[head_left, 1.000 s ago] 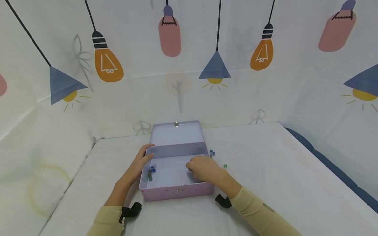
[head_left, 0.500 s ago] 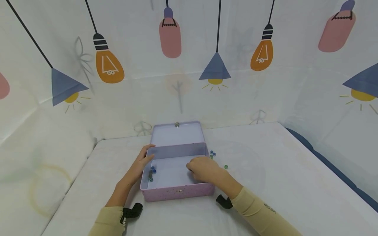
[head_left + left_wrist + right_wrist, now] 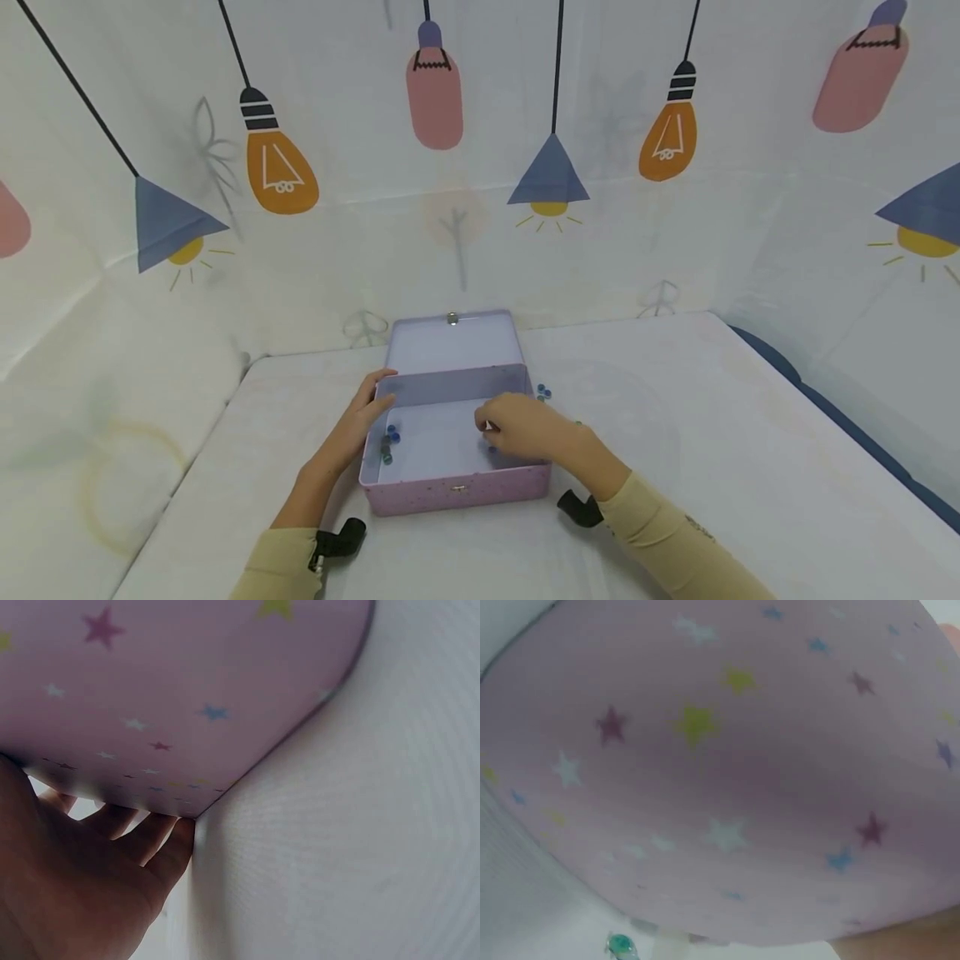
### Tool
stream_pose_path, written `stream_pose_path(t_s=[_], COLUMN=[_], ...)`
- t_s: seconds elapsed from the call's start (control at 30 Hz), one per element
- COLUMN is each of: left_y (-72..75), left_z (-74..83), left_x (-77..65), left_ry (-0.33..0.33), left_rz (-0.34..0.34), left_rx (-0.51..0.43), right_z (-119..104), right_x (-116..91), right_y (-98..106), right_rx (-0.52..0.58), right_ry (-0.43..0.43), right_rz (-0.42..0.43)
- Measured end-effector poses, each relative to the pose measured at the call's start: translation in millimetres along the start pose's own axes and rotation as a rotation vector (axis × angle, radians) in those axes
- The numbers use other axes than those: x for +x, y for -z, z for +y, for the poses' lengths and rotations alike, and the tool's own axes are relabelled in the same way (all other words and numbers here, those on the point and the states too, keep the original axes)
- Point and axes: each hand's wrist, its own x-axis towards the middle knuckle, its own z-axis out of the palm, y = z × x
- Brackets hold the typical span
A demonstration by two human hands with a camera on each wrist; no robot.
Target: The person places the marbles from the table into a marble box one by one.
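Note:
A lilac tin box (image 3: 459, 498) with a star print lies open on the white surface, its hinged lid (image 3: 453, 343) tipped back. My left hand (image 3: 351, 432) grips the box's left wall, thumb over the rim and fingers along the outside, as the left wrist view also shows. Inside, near that wall, sits a cluster of blue and green marbles (image 3: 393, 434). Over the right half of the box, my right hand (image 3: 525, 427) reaches in with curled fingers. A blue marble (image 3: 492, 449) shows just beneath it. The fingertips are partly hidden, so whether they pinch anything is unclear.
Blue marbles (image 3: 543, 391) and a green one lie outside the box on its right. Another green marble (image 3: 619, 945) appears at the bottom of the right wrist view. White cloth walls with printed lamps (image 3: 547, 171) stand behind and at the sides.
My right hand has lifted slightly and its thumb and forefinger now show a gap; the blue marble under it has come into sight. My left hand keeps its grip on the box.

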Motion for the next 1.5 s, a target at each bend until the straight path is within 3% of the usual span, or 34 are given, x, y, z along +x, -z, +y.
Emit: stream_pose_path(t_s=[1.1,1.5], left_y=[0.4,-0.3], left_z=[-0.4,0.4], left_x=[0.1,0.0], left_ry=[0.001,0.016], left_rz=[0.008,0.012], left_rx=[0.017,0.024], right_z=[18.0,24.7], right_x=[-12.6,-20.5], right_y=[37.0,48.2], right_rx=[-0.05,-0.023], right_ry=[-0.022,-0.078], right_rz=[0.175,0.229])
